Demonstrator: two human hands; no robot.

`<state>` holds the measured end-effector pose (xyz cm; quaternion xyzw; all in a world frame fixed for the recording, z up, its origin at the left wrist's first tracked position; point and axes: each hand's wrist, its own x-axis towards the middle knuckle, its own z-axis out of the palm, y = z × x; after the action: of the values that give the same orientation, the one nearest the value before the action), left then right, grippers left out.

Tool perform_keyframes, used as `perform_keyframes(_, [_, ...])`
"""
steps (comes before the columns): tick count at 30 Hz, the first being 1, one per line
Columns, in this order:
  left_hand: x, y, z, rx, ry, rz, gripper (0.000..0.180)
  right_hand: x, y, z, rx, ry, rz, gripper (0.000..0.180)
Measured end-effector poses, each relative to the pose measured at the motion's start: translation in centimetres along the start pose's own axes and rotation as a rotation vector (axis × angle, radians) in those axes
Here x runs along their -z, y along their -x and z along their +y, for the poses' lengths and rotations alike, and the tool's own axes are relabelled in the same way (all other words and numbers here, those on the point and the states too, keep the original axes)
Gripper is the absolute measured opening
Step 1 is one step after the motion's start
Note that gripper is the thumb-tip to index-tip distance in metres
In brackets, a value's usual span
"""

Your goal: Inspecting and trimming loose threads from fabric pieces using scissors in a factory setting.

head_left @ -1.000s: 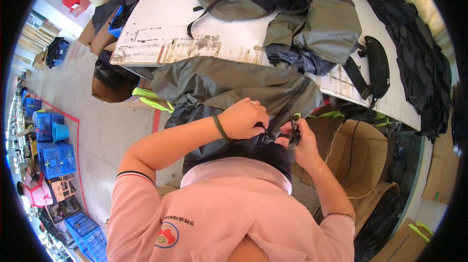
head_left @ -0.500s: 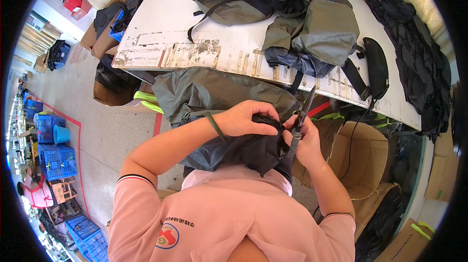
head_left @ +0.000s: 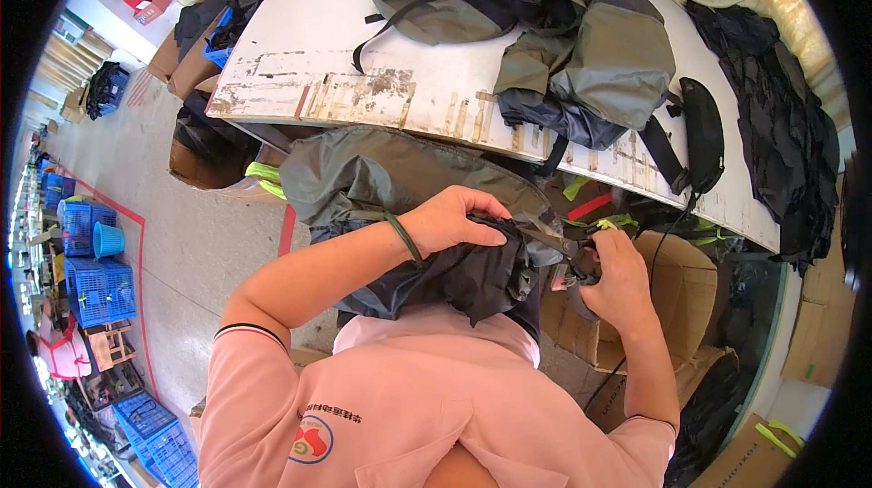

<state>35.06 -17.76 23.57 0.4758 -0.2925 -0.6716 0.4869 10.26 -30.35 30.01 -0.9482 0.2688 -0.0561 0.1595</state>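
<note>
left hand [head_left: 450, 220] grips grey backpack [head_left: 409, 188] | right hand [head_left: 618, 279] clamps (apparently) scissors [head_left: 568, 247] | table edge [head_left: 454, 129] just beyond

Left forearm is reaching in from the lower left of the frame, angling up toward the centre, a green band sitting at the wrist. The left hand [head_left: 451, 218] is curling palm-down, fingers bent and pressing into what lies beneath. Right forearm is rising along the right side, and the right hand [head_left: 616, 277] is clenching tight, knuckles facing up, just right of centre.
</note>
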Motion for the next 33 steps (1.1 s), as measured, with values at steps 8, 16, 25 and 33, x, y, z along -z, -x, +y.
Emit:
perform_keyframes(8, [-0.4, -0.2, -0.4, -0.031, -0.157, -0.046, 0.026, 0.3, 0.2, -0.1, 0.047, -0.016, -0.102, 0.041])
perform_keyframes(16, [-0.7, -0.2, -0.6, -0.053, -0.216, -0.047, 0.024, 0.5, 0.0, -0.2, 0.08, -0.005, -0.13, 0.041])
perform_keyframes(25, [-0.9, 0.0, -0.3, -0.044, -0.231, -0.087, 0.022, 0.7, 0.4, 0.5, 0.033, 0.059, -0.222, 0.035])
perform_keyframes(33, [-0.9, 0.0, -0.5, -0.103, -0.291, -0.1, 0.021, 1.2, 0.2, -0.1, -0.013, -0.048, -0.18, 0.034])
